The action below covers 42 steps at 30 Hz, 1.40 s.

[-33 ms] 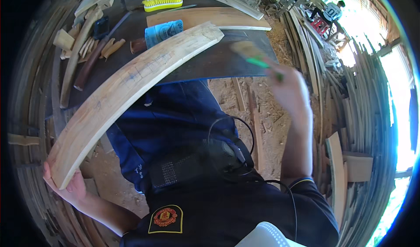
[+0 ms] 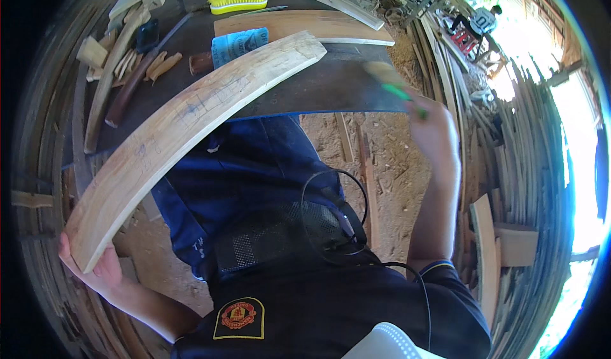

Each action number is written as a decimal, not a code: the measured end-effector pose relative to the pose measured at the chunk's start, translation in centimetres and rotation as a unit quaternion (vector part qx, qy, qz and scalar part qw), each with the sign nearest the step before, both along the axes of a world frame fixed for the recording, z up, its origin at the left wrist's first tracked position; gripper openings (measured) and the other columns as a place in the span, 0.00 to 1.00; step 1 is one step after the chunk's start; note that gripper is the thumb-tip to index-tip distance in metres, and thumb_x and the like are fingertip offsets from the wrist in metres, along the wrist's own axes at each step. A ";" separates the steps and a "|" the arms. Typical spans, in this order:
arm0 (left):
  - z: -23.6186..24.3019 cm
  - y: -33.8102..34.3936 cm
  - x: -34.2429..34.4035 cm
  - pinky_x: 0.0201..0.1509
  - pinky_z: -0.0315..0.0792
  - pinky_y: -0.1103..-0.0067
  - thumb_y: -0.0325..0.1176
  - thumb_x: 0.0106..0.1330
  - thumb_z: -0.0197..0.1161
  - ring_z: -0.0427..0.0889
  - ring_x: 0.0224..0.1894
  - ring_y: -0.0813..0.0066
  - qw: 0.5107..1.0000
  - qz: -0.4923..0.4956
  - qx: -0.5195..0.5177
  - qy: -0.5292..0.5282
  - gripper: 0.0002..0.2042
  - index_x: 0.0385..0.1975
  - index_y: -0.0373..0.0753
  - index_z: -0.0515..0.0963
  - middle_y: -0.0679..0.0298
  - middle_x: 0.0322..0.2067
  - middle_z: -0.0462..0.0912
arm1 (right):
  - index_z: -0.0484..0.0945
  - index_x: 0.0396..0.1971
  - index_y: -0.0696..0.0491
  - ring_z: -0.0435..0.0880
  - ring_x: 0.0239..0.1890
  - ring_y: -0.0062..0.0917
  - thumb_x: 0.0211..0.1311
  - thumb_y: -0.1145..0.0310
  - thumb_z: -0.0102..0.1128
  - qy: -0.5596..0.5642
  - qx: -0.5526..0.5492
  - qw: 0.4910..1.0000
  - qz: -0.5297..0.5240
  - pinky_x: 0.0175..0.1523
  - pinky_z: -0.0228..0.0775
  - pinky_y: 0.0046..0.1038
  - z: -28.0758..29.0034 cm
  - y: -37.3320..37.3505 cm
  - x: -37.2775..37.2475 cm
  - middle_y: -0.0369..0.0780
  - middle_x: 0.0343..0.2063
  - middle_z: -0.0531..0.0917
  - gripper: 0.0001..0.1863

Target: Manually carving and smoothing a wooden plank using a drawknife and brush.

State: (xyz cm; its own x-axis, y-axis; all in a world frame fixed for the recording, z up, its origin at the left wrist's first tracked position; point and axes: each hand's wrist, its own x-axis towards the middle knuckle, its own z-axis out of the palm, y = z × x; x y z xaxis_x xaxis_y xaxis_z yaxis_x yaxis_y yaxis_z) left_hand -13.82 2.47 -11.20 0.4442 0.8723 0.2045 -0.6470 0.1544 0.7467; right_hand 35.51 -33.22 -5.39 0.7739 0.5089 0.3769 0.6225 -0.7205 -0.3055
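Note:
A long curved wooden board (image 2: pixel 184 120) with pencil marks runs slantwise from the lower left up over the dark tabletop. My left hand (image 2: pixel 92 263) is closed around its lower end, fingers under and along the edge. On the right, my right hand (image 2: pixel 433 127) grips a brush (image 2: pixel 391 87) with pale bristles and a green part, smeared by motion. The brush is over the table's right front edge, apart from the board. Just behind the board lies a blue-wrapped cylinder (image 2: pixel 238 46) with a brown end.
The dark table (image 2: pixel 331 82) carries a yellow brush (image 2: pixel 238 1), another curved board (image 2: pixel 305 25), and a dark-handled tool (image 2: pixel 137 82) among wood pieces at left. Stacked wooden strips (image 2: pixel 528 149) stand along the right. Far back right, a person (image 2: pixel 482 20) sits. Wood scraps litter the floor.
My right hand and the brush have moved slightly right and down, away from the board's upper end. My left hand and the board have hardly shifted.

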 end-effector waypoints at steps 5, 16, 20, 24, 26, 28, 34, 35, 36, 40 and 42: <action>-3.3 0.7 1.8 0.57 0.73 0.65 0.40 0.67 0.54 0.75 0.51 0.52 0.692 0.436 0.467 0.336 0.22 0.56 0.34 0.64 0.49 0.54 0.68 | 0.80 0.47 0.50 0.81 0.41 0.47 0.60 0.62 0.56 -0.035 -0.032 0.990 -0.131 0.46 0.72 0.36 -0.5 -7.7 3.3 0.51 0.36 0.82 0.16; -1.3 -1.6 -1.5 0.51 0.73 0.57 0.48 0.67 0.40 0.79 0.45 0.47 0.925 0.166 0.342 0.027 0.29 0.49 0.22 0.70 0.41 0.45 0.75 | 0.76 0.49 0.54 0.78 0.45 0.45 0.53 0.65 0.63 -0.031 -0.036 0.998 0.030 0.51 0.69 0.39 0.2 3.2 -2.0 0.51 0.43 0.78 0.22; 0.2 -3.4 -2.2 0.54 0.73 0.62 0.50 0.67 0.37 0.77 0.52 0.50 0.925 0.121 0.359 0.036 0.31 0.53 0.24 0.68 0.40 0.51 0.73 | 0.62 0.63 0.48 0.61 0.63 0.48 0.41 0.65 0.72 -0.123 -0.016 0.957 0.263 0.64 0.55 0.49 2.4 7.4 -7.1 0.47 0.64 0.59 0.44; 0.9 -4.2 -0.5 0.50 0.75 0.58 0.52 0.65 0.42 0.80 0.43 0.49 0.960 0.126 0.249 0.009 0.31 0.51 0.24 0.69 0.41 0.43 0.75 | 0.64 0.62 0.49 0.66 0.62 0.44 0.37 0.64 0.74 -0.296 -0.016 0.857 0.421 0.65 0.55 0.48 4.5 11.7 -10.5 0.48 0.60 0.66 0.46; 1.5 -4.2 0.9 0.51 0.74 0.59 0.53 0.63 0.43 0.80 0.43 0.50 0.956 0.085 0.279 -0.018 0.32 0.52 0.27 0.69 0.42 0.44 0.76 | 0.66 0.61 0.49 0.71 0.56 0.41 0.35 0.67 0.72 -0.308 -0.005 0.818 0.486 0.61 0.60 0.45 4.7 14.1 -10.3 0.46 0.54 0.71 0.45; 1.1 -3.1 1.9 0.50 0.74 0.60 0.53 0.64 0.42 0.80 0.43 0.51 0.959 0.069 0.274 -0.033 0.31 0.52 0.28 0.70 0.42 0.45 0.76 | 0.70 0.59 0.50 0.78 0.36 0.32 0.30 0.75 0.66 -0.298 0.038 0.781 0.548 0.47 0.72 0.37 4.0 15.8 -9.3 0.39 0.36 0.78 0.44; -0.8 -2.2 7.9 0.28 0.65 0.78 0.48 0.70 0.46 0.71 0.21 0.73 0.970 0.127 0.199 0.049 0.21 0.37 0.32 0.75 0.58 0.20 0.72 | 0.68 0.60 0.43 0.79 0.31 0.28 0.32 0.58 0.77 -0.313 -0.021 0.822 0.475 0.38 0.77 0.30 6.0 15.2 -2.2 0.38 0.31 0.77 0.46; -0.4 -2.9 9.1 0.23 0.62 0.82 0.47 0.72 0.47 0.69 0.15 0.78 0.969 0.146 0.183 0.073 0.20 0.33 0.33 0.76 0.62 0.13 0.71 | 0.69 0.59 0.42 0.81 0.36 0.32 0.34 0.56 0.77 -0.326 -0.050 0.847 0.417 0.43 0.77 0.33 6.7 14.5 -0.3 0.39 0.37 0.80 0.45; 0.8 -4.7 11.3 0.18 0.45 0.85 0.43 0.73 0.46 0.53 0.10 0.88 0.966 0.213 0.127 0.078 0.21 0.22 0.35 0.73 0.72 0.06 0.57 | 0.69 0.59 0.44 0.82 0.41 0.36 0.37 0.56 0.77 -0.266 -0.068 0.893 0.356 0.47 0.76 0.35 7.3 13.4 1.5 0.41 0.41 0.81 0.43; -2.4 -5.3 12.5 0.15 0.46 0.85 0.41 0.73 0.46 0.54 0.08 0.88 0.960 0.215 0.147 0.106 0.21 0.19 0.36 0.73 0.71 0.09 0.64 | 0.67 0.59 0.50 0.81 0.46 0.40 0.43 0.52 0.74 -0.190 -0.092 0.954 0.212 0.51 0.73 0.36 8.1 9.6 12.1 0.46 0.46 0.80 0.42; -3.4 -5.9 13.1 0.15 0.48 0.87 0.39 0.73 0.48 0.57 0.09 0.89 0.933 0.248 0.125 0.228 0.21 0.16 0.37 0.72 0.70 0.12 0.69 | 0.67 0.59 0.53 0.80 0.48 0.41 0.45 0.50 0.73 -0.162 -0.097 0.970 0.154 0.52 0.71 0.35 7.6 9.0 16.2 0.47 0.47 0.79 0.42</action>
State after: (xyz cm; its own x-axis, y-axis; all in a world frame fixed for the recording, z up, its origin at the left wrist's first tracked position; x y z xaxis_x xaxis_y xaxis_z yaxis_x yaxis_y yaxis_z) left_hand -0.73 -3.42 -14.65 0.0886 0.9442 0.3171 -0.1991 -0.2952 0.9345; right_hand 51.74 -24.23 2.25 0.4317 0.7825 0.4487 0.8577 -0.5101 0.0643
